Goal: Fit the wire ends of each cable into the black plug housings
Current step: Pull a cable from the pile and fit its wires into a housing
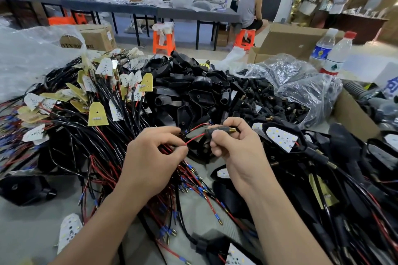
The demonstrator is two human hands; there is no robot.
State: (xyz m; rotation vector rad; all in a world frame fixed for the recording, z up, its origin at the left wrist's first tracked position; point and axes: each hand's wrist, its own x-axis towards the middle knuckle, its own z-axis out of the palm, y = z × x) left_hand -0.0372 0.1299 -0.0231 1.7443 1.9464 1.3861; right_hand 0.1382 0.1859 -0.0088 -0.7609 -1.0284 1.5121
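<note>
My right hand [234, 148] grips a small black plug housing [217, 130] with a brass threaded tip pointing right. My left hand [155, 153] pinches a thin red wire [195, 138] that runs into the left end of that housing. A second red wire arcs just above it. Both hands hover over the middle of the table. A heap of cables with red and black wires [86, 131] and small LED boards lies to the left. Loose black housings [193, 92] are piled behind the hands.
A clear plastic bag [301, 97] of small black plugs lies at right, beside a cardboard box [353, 116]. Two water bottles [336, 54] stand behind it. Finished assemblies [323, 168] cover the right side. People work at long tables in the background.
</note>
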